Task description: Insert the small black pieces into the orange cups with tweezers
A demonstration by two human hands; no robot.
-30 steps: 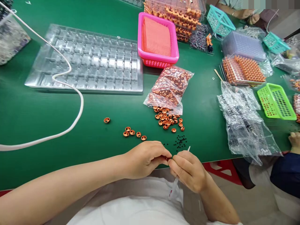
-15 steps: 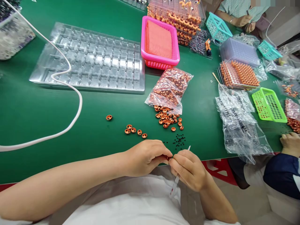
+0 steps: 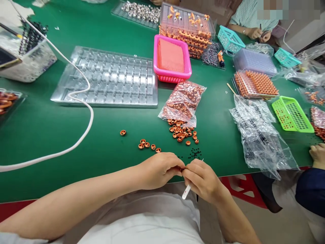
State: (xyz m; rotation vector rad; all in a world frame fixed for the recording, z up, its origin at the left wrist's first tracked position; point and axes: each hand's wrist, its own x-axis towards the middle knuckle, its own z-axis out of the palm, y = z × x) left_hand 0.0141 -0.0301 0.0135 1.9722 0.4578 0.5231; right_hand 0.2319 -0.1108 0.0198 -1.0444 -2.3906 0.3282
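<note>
1. Far out at ten o'clock on the green tabletop [image 3: 114, 122] I see a pale, open container [image 3: 38, 66] with black spiky pieces standing in it. Nearer, also around ten, a white, bending cable [image 3: 89, 130] crosses the surface and part of the clear, grid-pocketed plastic tray [image 3: 106, 79], which lies towards eleven.
2. At ten o'clock, nearer me, sit one orange, cup-shaped piece [image 3: 123, 132] alone and a loose group of five like it [image 3: 147, 144].
3. My left hand [image 3: 156, 171] comes in from the left, thumb and fingertips closed on a small dark piece [image 3: 182, 169], mostly hidden, right where my two hands meet at the table's near edge.
4. At twelve o'clock a pink plastic basket [image 3: 155, 64] holds a coral-coloured stack [image 3: 171, 56]; nearer, a clear bag of orange cups [image 3: 183, 101] has loose orange cups [image 3: 180, 130] clustered at its near end.
5. At one o'clock, just beyond my knuckles, tiny black beads [image 3: 195, 153] lie scattered.
6. My right hand [image 3: 203, 179] is clamped around a slim white tool [image 3: 186, 191], slanted through my grip, while its fingertips meet my left's at the piece.
7. At two o'clock lie crumpled clear plastic bags [image 3: 261, 135] and a lime-green basket [image 3: 291, 115]; at three, another person's hand [image 3: 318, 155].
</note>
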